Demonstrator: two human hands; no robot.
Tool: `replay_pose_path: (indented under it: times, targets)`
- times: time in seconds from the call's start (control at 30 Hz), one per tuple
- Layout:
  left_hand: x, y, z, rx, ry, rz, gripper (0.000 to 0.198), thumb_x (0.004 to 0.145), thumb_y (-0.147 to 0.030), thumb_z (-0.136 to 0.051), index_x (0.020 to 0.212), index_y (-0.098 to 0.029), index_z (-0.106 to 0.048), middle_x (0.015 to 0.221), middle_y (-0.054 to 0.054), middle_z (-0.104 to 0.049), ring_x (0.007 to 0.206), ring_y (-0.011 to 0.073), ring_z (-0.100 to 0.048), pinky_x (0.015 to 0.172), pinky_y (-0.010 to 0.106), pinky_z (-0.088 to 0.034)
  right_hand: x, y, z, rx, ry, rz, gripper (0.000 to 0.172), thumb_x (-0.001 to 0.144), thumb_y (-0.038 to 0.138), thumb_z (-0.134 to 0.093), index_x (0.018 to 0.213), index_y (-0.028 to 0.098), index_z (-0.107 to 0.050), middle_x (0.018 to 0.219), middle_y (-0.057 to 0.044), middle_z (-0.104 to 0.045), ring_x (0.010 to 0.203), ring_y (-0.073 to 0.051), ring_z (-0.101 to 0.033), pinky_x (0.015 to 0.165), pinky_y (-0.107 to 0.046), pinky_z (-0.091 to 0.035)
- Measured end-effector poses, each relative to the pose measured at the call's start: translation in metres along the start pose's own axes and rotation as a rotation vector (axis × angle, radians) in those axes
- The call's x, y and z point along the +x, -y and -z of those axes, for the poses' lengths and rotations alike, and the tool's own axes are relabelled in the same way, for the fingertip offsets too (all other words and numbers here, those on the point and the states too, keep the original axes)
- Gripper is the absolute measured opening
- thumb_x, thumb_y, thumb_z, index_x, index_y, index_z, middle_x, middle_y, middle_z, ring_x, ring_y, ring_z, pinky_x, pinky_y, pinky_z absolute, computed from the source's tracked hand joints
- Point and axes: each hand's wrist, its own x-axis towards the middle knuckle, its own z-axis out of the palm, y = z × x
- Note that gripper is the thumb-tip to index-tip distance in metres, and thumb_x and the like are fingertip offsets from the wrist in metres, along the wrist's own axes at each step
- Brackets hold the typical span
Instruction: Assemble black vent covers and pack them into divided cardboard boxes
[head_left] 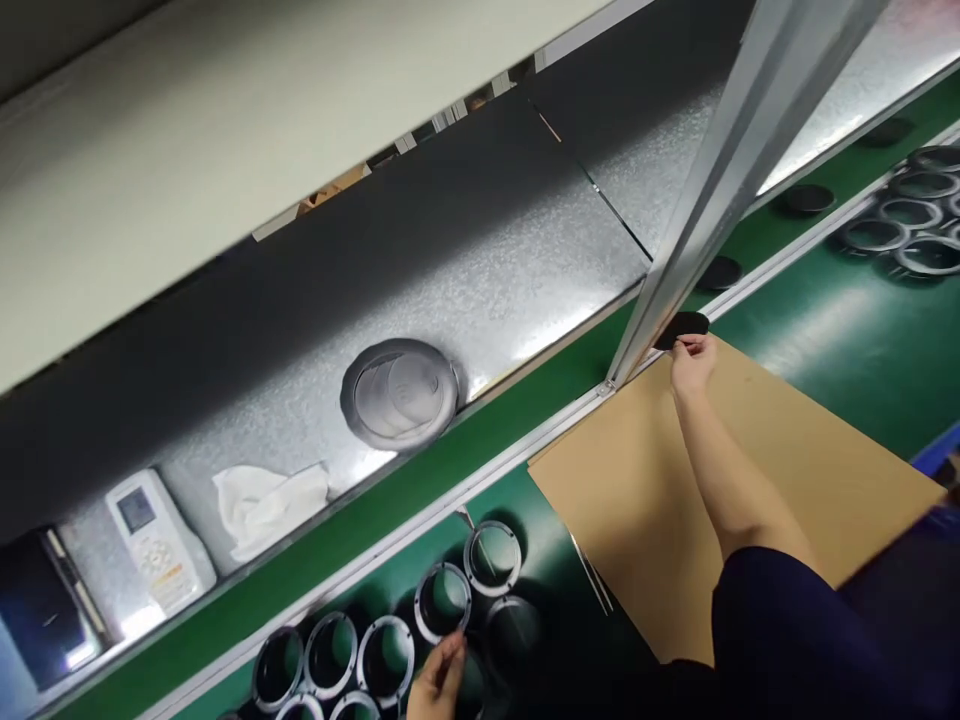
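My right hand [694,362] reaches out over a brown cardboard sheet [795,470], its fingers pinched on the edge of a flat black disc [681,324]. The disc lies on the green belt [420,480] beside the foot of a metal post. My left hand [437,682] is low in the picture, fingers bent, touching a group of several black rings with silver rims [444,600] on the green table. I cannot make out whether it grips one.
A slanted metal post [720,170] crosses in front of the right hand. Two more black discs [807,198] lie along the belt, with more rings [907,215] at far right. The galvanised shelf [525,260] bears a round metal lid [400,392], white cloth [266,505] and remote control [156,540].
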Motion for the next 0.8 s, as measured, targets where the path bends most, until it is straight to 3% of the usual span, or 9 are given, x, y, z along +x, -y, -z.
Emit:
replay_pose_path:
  times: [0.1, 0.27, 0.33, 0.43, 0.5, 0.6, 0.7, 0.73, 0.8]
  targets:
    - [-0.006, -0.004, -0.006, -0.045, 0.049, -0.059, 0.047, 0.065, -0.062, -0.079, 0.090, -0.023, -0.080, 0.107, 0.011, -0.080, 0.113, 0.0365, -0.073, 0.111, 0.050, -0.052, -0.066, 0.013, 0.061, 0.179, 0.050, -0.031, 0.028, 0.068, 0.029, -0.075, 0.082, 0.021, -0.052, 0.073, 0.007, -0.046, 0.066, -0.009, -0.047, 0.075, -0.030, -0.054]
    - [-0.039, -0.044, -0.033, -0.321, 0.292, -0.133, 0.051, 0.066, -0.046, -0.088, 0.107, -0.019, -0.075, 0.118, 0.016, -0.076, 0.118, 0.0333, -0.069, 0.116, 0.053, -0.044, -0.223, 0.049, 0.135, 0.321, 0.549, -0.291, 0.038, 0.065, 0.034, -0.090, 0.082, 0.022, -0.058, 0.078, 0.004, -0.058, 0.073, -0.010, -0.060, 0.077, -0.029, -0.057]
    - [-0.049, -0.056, -0.036, -0.531, 0.426, -0.205, 0.078, 0.061, -0.033, -0.093, 0.134, -0.025, -0.065, 0.143, 0.016, -0.063, 0.135, 0.0340, -0.059, 0.118, 0.055, -0.040, -0.290, 0.068, 0.145, 0.342, 0.727, -0.417, 0.036, 0.067, 0.033, -0.092, 0.081, 0.022, -0.060, 0.080, 0.004, -0.061, 0.076, -0.011, -0.063, 0.080, -0.029, -0.058]
    - [-0.057, -0.061, -0.028, -0.849, 0.543, -0.363, 0.115, 0.058, -0.016, -0.094, 0.155, -0.043, -0.039, 0.172, 0.007, -0.026, 0.156, 0.0321, -0.031, 0.123, 0.054, -0.032, -0.392, 0.094, 0.148, 0.369, 0.955, -0.587, 0.031, 0.072, 0.033, -0.091, 0.083, 0.024, -0.063, 0.081, 0.004, -0.064, 0.081, -0.011, -0.067, 0.087, -0.030, -0.060]
    - [-0.064, -0.054, -0.013, -1.066, 0.555, -0.386, 0.112, 0.064, -0.020, -0.092, 0.158, -0.043, -0.034, 0.171, 0.005, -0.028, 0.155, 0.0307, -0.032, 0.123, 0.052, -0.033, -0.455, 0.109, 0.150, 0.369, 1.122, -0.694, 0.027, 0.076, 0.034, -0.089, 0.089, 0.026, -0.068, 0.085, 0.004, -0.068, 0.085, -0.012, -0.069, 0.094, -0.032, -0.060]
    - [-0.076, -0.035, 0.016, -1.345, 0.629, -0.213, 0.080, 0.083, -0.048, -0.075, 0.154, -0.026, -0.045, 0.158, 0.013, -0.050, 0.145, 0.0341, -0.048, 0.120, 0.055, -0.039, -0.529, 0.129, 0.158, 0.277, 1.522, -0.814, 0.033, 0.082, 0.037, -0.085, 0.110, 0.026, -0.071, 0.104, -0.002, -0.074, 0.095, -0.016, -0.072, 0.096, -0.037, -0.060]
    - [-0.086, -0.009, 0.047, -1.516, 0.749, -0.005, 0.075, 0.093, -0.066, -0.049, 0.145, -0.013, -0.055, 0.143, 0.021, -0.062, 0.137, 0.0390, -0.056, 0.116, 0.063, -0.039, -0.563, 0.145, 0.163, 0.055, 1.886, -0.629, 0.037, 0.090, 0.045, -0.075, 0.120, 0.024, -0.071, 0.106, -0.008, -0.074, 0.084, -0.020, -0.071, 0.073, -0.037, -0.064]
    - [-0.089, 0.000, 0.056, -1.550, 0.766, 0.050, 0.075, 0.094, -0.067, -0.045, 0.143, -0.011, -0.056, 0.139, 0.022, -0.065, 0.136, 0.0399, -0.057, 0.115, 0.066, -0.039, -0.565, 0.149, 0.161, -0.010, 1.888, -0.437, 0.034, 0.093, 0.047, -0.070, 0.118, 0.023, -0.073, 0.101, -0.008, -0.073, 0.080, -0.020, -0.070, 0.068, -0.037, -0.062]
    - [-0.096, 0.017, 0.069, -1.590, 0.797, 0.144, 0.073, 0.095, -0.067, -0.041, 0.141, -0.012, -0.058, 0.136, 0.022, -0.067, 0.133, 0.0417, -0.058, 0.112, 0.070, -0.039, -0.561, 0.153, 0.154, -0.099, 1.700, 0.077, 0.032, 0.098, 0.048, -0.062, 0.111, 0.023, -0.077, 0.099, -0.010, -0.071, 0.087, -0.022, -0.067, 0.077, -0.042, -0.061]
